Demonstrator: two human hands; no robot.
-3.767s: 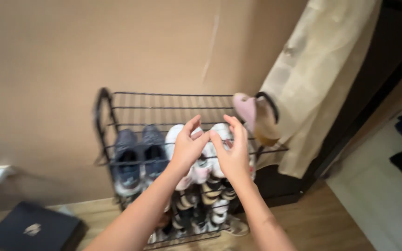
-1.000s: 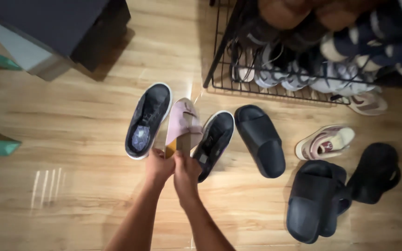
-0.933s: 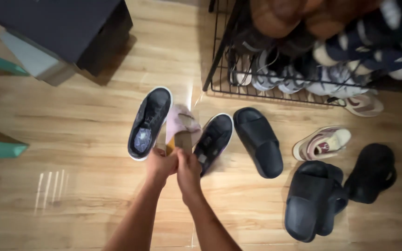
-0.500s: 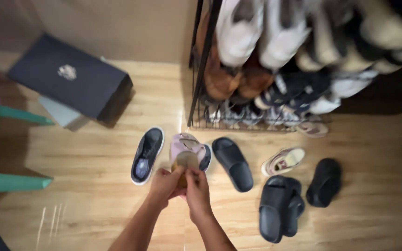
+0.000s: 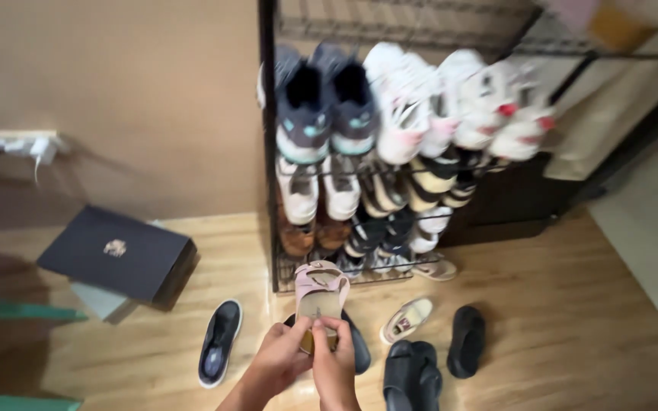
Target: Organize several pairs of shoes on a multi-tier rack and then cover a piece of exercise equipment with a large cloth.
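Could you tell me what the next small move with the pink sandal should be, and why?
Probably lift the pink sandal toward the wire shoe rack. The left hand and right hand both grip its heel end, toe pointing at the rack, whose top shelf looks mostly bare while lower shelves are packed.

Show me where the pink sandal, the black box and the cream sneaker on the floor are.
pink sandal (image 5: 321, 283): head view, on its pink straps.
black box (image 5: 119, 253): head view, on the lid's top face.
cream sneaker (image 5: 406, 319): head view, on its upper.
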